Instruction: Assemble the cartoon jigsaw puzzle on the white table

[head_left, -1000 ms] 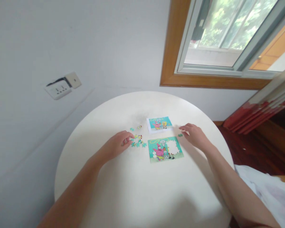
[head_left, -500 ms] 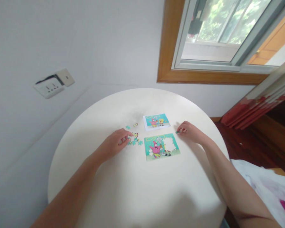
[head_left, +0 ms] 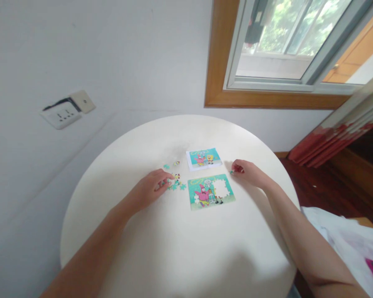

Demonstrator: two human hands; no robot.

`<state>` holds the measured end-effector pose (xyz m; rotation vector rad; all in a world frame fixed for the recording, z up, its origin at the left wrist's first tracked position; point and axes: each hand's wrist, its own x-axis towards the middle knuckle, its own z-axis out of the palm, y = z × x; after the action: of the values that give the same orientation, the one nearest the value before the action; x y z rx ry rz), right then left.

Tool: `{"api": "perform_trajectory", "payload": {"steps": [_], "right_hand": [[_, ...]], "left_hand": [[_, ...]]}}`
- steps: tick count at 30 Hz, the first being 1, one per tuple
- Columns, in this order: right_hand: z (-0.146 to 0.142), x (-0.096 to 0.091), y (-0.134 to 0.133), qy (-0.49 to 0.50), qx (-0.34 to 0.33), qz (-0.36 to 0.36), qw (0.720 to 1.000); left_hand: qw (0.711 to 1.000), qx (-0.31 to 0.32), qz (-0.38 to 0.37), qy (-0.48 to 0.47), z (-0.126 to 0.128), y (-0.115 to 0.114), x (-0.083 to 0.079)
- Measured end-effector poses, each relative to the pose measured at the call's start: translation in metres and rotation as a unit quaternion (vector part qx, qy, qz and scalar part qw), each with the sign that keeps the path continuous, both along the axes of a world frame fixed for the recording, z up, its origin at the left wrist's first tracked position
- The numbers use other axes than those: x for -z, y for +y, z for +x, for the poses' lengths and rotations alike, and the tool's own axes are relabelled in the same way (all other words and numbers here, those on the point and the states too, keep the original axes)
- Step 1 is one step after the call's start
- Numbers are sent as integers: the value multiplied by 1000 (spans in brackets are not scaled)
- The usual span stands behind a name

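A partly assembled jigsaw puzzle with cartoon figures lies on the round white table. One large gap shows at its right and a small one at its lower left. To its left, several loose puzzle pieces lie in a small group. My left hand rests at that group, index finger stretched over it and the other fingers loosely bent, with no piece visibly gripped. Right of the puzzle, my right hand pinches a small teal puzzle piece at the tabletop.
Behind the puzzle lies a white-edged reference picture of the same scene. A wall socket is at the left, and a wood-framed window at the upper right. White cloth lies beside the table at the right.
My right hand has shifted very slightly, its fingers drawing in around the teal piece. My left hand stays nearly still; the whole view has moved a little.
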<state>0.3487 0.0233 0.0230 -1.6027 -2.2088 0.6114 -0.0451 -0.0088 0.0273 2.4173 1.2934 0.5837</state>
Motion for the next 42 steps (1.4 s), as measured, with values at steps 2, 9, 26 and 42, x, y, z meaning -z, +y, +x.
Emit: {"api": "perform_trajectory", "payload": {"steps": [2,9,26,42], "right_hand": [[1,0,0,20,6,3,1000],[-14,-3,-7,115,-37,-13,993],[-37,-7,-18,118,-98,-36,988],[-39,-8,-20,100,-139,-23,985]], "left_hand": [[1000,2,1,0,0,0,-1],[1000,7,7,-5,2,-1,-3],[1000,10,15,-5,2,0,-1],[1000,-1,4,4,1,0,-3]]}}
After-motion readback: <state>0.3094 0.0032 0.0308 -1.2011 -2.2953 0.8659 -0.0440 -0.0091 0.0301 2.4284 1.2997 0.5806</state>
